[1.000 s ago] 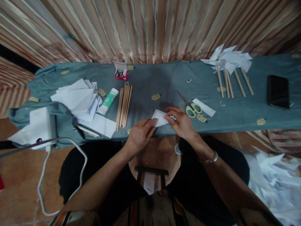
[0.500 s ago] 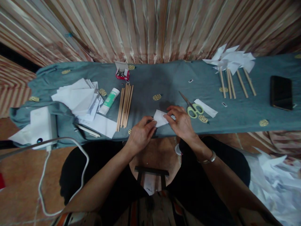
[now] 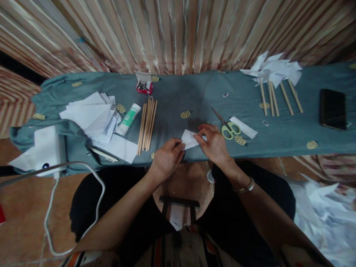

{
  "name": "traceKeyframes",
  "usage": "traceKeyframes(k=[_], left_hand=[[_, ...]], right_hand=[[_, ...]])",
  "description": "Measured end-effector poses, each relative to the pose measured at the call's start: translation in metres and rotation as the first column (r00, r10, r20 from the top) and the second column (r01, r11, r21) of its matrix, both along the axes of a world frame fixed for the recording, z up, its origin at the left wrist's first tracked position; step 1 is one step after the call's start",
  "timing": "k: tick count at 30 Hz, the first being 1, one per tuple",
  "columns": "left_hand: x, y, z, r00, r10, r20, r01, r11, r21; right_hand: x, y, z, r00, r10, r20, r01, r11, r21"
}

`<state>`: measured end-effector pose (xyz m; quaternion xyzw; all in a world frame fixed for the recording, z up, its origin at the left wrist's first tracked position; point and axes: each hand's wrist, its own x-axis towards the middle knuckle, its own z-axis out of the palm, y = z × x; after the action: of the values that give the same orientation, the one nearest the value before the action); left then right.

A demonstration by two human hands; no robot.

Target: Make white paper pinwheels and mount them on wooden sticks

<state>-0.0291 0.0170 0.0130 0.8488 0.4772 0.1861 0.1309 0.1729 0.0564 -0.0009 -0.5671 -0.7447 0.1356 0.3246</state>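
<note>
White folded paper [image 3: 189,139] lies between the left hand [image 3: 166,157], which pinches its left corner, and the right hand [image 3: 213,144], which pinches its right side. Beside the right hand on the desk [image 3: 198,102] lie green-handled scissors [image 3: 224,123]; left of the left hand, wooden sticks [image 3: 149,122], then a white-and-green tube [image 3: 128,119].

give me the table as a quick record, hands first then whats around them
left hand: holding the paper, left edge
right hand: holding its right part
right of hands: scissors, paper strip
left of hands: sticks, tube, sheets
far edge: open red box, pinwheels
far right: phone
</note>
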Motion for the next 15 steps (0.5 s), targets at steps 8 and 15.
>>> traceKeyframes(k=[8,15], left_hand=[[0.01,-0.001,0.006,0.994,-0.064,-0.089,0.075,0.99,0.122],[0.017,-0.012,-0.012,0.989,-0.144,-0.028,0.145,0.988,0.046]], right_hand=[[0.0,0.001,-0.001,1.0,0.0,0.014,0.0,1.0,-0.019],[0.0,0.002,0.0,1.0,-0.003,0.013,0.003,0.999,-0.034]])
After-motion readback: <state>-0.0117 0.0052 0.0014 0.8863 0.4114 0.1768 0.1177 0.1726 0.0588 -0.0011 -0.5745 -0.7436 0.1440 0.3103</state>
